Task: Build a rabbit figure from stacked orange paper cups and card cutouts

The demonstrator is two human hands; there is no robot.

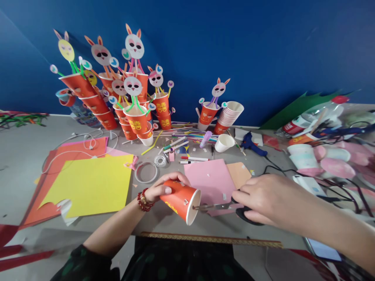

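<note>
My left hand [164,188] is wrapped round an orange paper cup [178,197] with yellow lettering, tilted so its white rim faces right. A small pale scrap clings to the cup's side. In my right hand [263,197] is a pair of scissors [221,207], fingers through the black handles. Its blades point left, with their tips at the mouth of the cup; whether they touch the paper I cannot tell. Under the scissors lies a sheet of pink paper [211,177] with small scraps on it.
Stacked orange cups with paper rabbit heads [133,86] stand at the back left. Yellow paper [96,183] and tape rolls [145,172] lie on the left. A blue glue gun [252,144], cables and a plastic bottle [310,117] occupy the right. Markers [193,158] lie ahead.
</note>
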